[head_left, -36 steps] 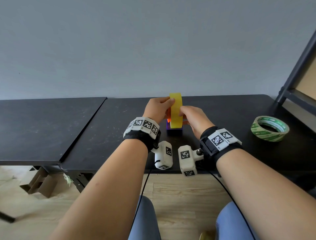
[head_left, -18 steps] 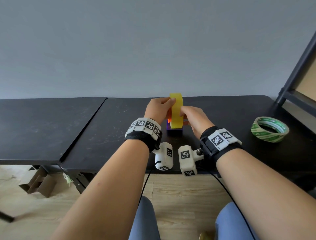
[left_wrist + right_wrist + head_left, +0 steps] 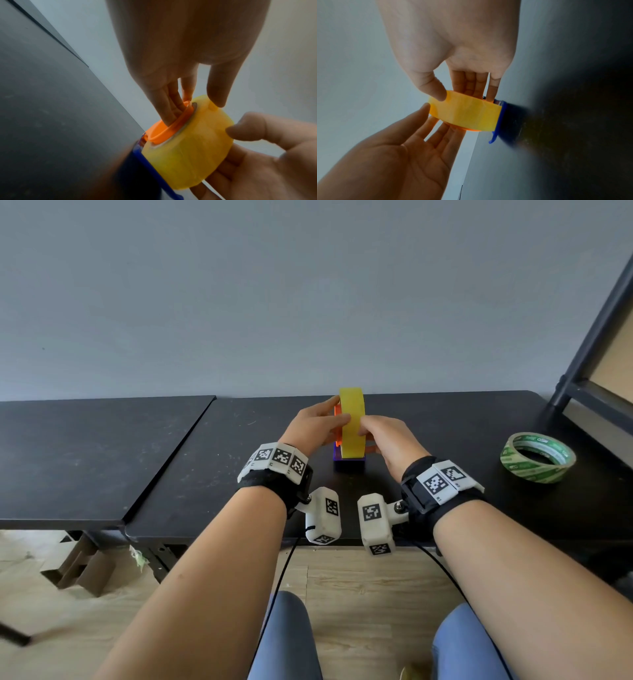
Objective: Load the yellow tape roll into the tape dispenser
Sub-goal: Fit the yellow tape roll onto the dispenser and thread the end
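Observation:
The yellow tape roll (image 3: pixel 352 422) stands on edge in the blue tape dispenser (image 3: pixel 348 464) at the middle of the black table (image 3: pixel 205 474), on the orange hub (image 3: pixel 338 430). My left hand (image 3: pixel 339 409) lays straight fingers against the orange hub (image 3: pixel 164 129) and rests its thumb on the roll's rim (image 3: pixel 187 148). My right hand (image 3: pixel 368 436) grips the roll (image 3: pixel 465 113), thumb on the rim and fingers along the far face. The blue frame (image 3: pixel 500 121) shows under the roll; its blade is hidden.
A green-printed tape roll (image 3: pixel 537 457) lies flat on the table at the right. A dark shelf frame (image 3: pixel 596 361) rises at the far right. A second black table (image 3: pixel 85 457) adjoins on the left. The grey wall stands close behind.

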### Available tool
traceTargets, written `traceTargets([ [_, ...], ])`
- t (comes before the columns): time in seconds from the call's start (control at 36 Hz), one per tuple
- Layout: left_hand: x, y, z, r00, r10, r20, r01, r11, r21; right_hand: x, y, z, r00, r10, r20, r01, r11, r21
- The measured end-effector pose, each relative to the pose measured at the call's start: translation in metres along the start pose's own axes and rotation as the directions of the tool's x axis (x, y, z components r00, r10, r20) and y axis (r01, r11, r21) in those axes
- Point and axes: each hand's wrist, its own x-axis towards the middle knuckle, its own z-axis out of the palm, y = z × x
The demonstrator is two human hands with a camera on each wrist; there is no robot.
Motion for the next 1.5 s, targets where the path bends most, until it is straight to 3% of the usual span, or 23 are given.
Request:
traceTargets([
  [0.64,0.006,0.004,0.009,0.978,0.12,-0.173,-0.093,0.983,0.159,-0.001,-0.002,-0.001,1.0,0.01,-0.002,-0.01,1.0,0.013],
  [1.5,0.011,0.001,0.004,0.974,0.136,-0.181,-0.112,0.984,0.141,-0.007,-0.012,0.005,0.999,-0.04,-0.018,0.04,0.999,0.0],
])
